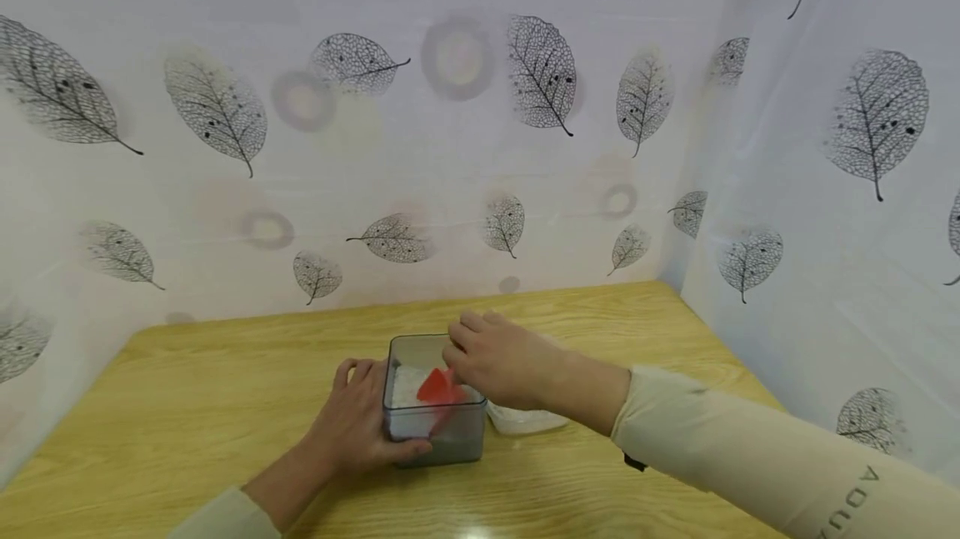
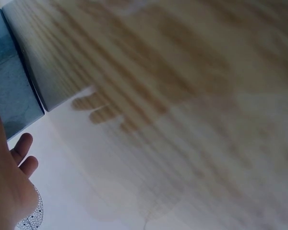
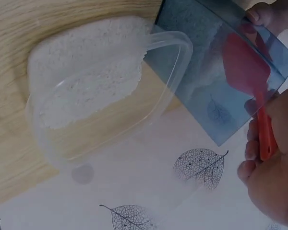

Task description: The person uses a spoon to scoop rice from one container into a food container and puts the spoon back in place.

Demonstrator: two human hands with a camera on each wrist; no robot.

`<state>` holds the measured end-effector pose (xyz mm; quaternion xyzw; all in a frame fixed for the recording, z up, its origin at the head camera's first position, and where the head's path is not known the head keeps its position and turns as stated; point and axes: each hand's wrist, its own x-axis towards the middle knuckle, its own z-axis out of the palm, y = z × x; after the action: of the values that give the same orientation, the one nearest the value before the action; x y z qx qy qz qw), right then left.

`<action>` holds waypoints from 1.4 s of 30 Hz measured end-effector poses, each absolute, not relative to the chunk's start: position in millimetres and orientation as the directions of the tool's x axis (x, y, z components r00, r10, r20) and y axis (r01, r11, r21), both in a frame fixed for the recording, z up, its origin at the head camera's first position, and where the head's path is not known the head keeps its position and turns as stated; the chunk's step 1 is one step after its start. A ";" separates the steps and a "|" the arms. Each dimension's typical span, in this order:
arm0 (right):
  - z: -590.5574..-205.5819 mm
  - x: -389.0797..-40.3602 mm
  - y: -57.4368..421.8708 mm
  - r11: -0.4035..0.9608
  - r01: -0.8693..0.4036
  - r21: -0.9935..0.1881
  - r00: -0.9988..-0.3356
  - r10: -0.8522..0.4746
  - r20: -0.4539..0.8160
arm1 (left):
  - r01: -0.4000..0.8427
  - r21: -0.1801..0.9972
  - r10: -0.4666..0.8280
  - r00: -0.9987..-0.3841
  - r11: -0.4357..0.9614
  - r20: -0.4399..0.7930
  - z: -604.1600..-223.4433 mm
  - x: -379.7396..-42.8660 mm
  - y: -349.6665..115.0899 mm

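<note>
Fingers of right hand [image 1: 498,362] curled round scoop [image 1: 437,387]; left hand [image 1: 360,422] relaxed, spread against box [image 1: 459,446] | apparently scooping grains [image 1: 406,386] | next likely needs a level lift

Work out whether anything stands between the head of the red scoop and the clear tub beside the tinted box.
Yes. The head of the red scoop is inside the tinted box, so the box's right wall stands between it and the clear tub. The right hand grips the scoop.

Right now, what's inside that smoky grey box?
White stuff and part of a red scoop, held by the right hand. Anything beneath the white stuff is covered and can't be seen.
</note>
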<state>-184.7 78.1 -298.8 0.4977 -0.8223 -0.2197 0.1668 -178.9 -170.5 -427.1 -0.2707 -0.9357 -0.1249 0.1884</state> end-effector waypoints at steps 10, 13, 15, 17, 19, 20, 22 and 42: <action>-305.0 -185.1 72.1 0.498 -0.810 0.309 -0.533 -0.845 -0.037 | 0.560 0.124 0.466 -0.776 0.819 0.425 -427.7 -177.9 -169.5; -306.6 -185.3 72.3 0.521 -0.814 0.257 -0.539 -0.842 0.001 | 0.561 0.126 0.466 -0.775 0.818 0.427 -426.7 -177.8 -170.5; -307.7 -185.7 72.8 0.529 -0.818 0.228 -0.535 -0.844 0.039 | 0.562 0.127 0.465 -0.773 0.817 0.431 -425.7 -178.3 -171.0; -309.1 -185.7 73.9 0.529 -0.825 0.198 -0.526 -0.847 0.072 | 0.564 0.130 0.466 -0.773 0.815 0.430 -425.5 -178.6 -170.8; -310.4 -185.3 75.5 0.530 -0.830 0.176 -0.523 -0.848 0.086 | 0.566 0.132 0.468 -0.773 0.814 0.429 -425.8 -178.6 -170.3; -311.1 -185.0 76.1 0.535 -0.830 0.156 -0.529 -0.845 0.084 | 0.566 0.133 0.468 -0.773 0.814 0.428 -426.0 -178.6 -170.0; -312.5 -184.2 77.3 0.555 -0.826 0.099 -0.551 -0.832 0.071 | 0.566 0.133 0.468 -0.774 0.814 0.426 -426.7 -178.4 -169.7; -328.6 -181.0 90.3 0.611 -0.785 -0.104 -0.614 -0.743 0.266 | 0.554 0.122 0.458 -0.777 0.823 0.432 -428.0 -178.3 -169.3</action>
<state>-181.0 90.3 -328.6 0.4282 -0.8920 0.1056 0.0986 -178.3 -169.3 -428.0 -0.2708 -0.9346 -0.1221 0.1957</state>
